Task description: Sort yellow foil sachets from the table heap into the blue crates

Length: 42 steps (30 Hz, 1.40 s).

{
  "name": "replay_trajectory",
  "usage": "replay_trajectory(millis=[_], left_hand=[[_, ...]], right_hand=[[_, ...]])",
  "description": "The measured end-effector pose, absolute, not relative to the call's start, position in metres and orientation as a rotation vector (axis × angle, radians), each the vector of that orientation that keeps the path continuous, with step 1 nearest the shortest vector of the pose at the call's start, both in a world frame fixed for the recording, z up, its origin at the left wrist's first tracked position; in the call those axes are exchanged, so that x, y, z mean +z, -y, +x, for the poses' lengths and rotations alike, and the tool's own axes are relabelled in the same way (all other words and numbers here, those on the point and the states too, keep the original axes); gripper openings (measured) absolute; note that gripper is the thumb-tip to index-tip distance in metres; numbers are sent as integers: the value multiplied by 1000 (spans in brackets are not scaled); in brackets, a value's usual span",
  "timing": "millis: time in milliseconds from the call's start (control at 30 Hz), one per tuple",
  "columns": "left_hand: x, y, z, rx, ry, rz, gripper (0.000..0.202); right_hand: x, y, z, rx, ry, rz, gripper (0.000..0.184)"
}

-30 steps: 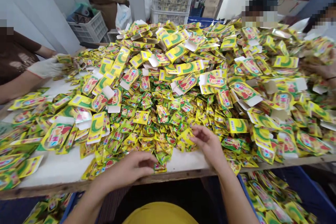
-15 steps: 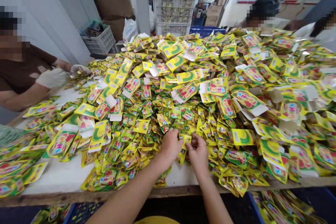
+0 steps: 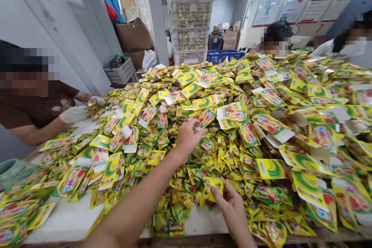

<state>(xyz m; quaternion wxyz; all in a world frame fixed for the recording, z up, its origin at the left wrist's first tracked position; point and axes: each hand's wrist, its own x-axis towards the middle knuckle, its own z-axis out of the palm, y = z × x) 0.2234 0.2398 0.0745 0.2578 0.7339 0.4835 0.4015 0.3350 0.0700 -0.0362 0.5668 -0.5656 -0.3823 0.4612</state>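
Note:
My left hand (image 3: 188,136) reaches into the middle of the heap, its fingers curled at the white-flapped end of a small yellow and green printed carton (image 3: 207,117). That carton still lies against its neighbours. Lower and nearer to me, my right hand (image 3: 234,205) pinches a small yellow sachet (image 3: 213,186) between thumb and fingers. Loose shiny green and yellow sachets (image 3: 157,157) are piled around both hands. Above them and to both sides lie many printed cartons (image 3: 270,99), several with open white flaps.
A co-worker in a brown shirt (image 3: 62,99) and white gloves handles packets at the left. Two other people sit at the far right. Behind the heap stand stacked white crates (image 3: 192,15) and a blue basket (image 3: 223,56). A green tub (image 3: 16,172) is at the left edge.
My left hand has left the right hand and moved up and away to the carton. My right hand keeps the sachet, a little nearer to me. The head view has tilted up.

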Motion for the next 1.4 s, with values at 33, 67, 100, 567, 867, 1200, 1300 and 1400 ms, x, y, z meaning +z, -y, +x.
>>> replay_trajectory(millis=[33,67,100,567,867,1200,1300,1400], left_hand=[[81,-256,233,1114,-1463,2013,29],[85,-270,241,1094,-1575,2026,34],[87,-280,247,1053,-1637,2030,35],[49,-128,126,672,-1153,1583,17],[2,-86,137,866,-1061,1123,34],[-20,-69,133,818,-951,1169,26],[-22,-68,129,838,-902,1140,35],[-22,-67,128,854,-846,1063,36]], right_hand=[[-35,-68,335,1106,893,-1325,40],[-35,-65,335,1121,880,-1331,40],[-35,-62,336,1128,857,-1341,40],[17,-62,336,1035,961,-1256,33],[36,-78,310,820,2062,-1347,24],[46,-81,295,755,2285,-1510,18],[38,-83,291,652,2303,-1440,15],[35,-84,293,620,2305,-1338,17]])
